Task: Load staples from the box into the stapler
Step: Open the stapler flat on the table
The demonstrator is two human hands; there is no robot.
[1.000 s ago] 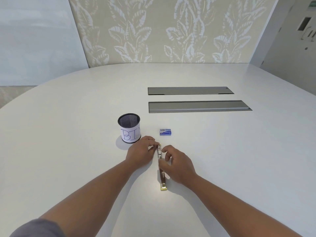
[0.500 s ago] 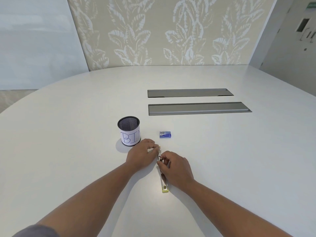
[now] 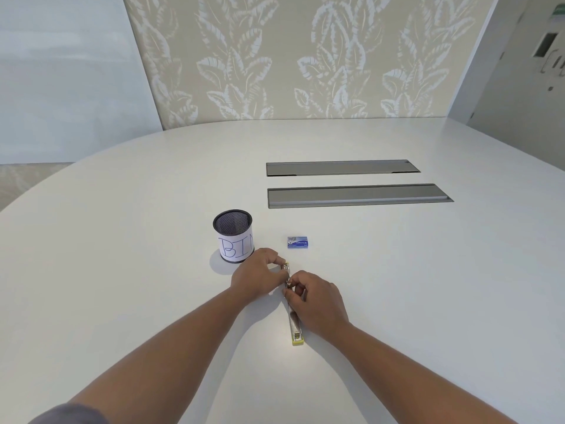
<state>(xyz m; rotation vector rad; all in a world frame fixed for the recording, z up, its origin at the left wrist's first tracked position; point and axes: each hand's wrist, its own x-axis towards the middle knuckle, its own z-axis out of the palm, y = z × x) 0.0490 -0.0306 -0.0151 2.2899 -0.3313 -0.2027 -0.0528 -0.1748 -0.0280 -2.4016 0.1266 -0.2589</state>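
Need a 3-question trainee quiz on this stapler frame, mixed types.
1. True or false: the staple box lies apart from both hands.
2. Which hand is at the stapler's far end? A) left hand B) right hand C) neither
3. Fill in: the mesh cup bears the handwritten word ___.

Key: 1 true; 2 A; 3 BIN, as far as the label shows.

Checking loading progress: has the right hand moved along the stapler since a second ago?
Yes. The right hand slid slightly nearer the bin.
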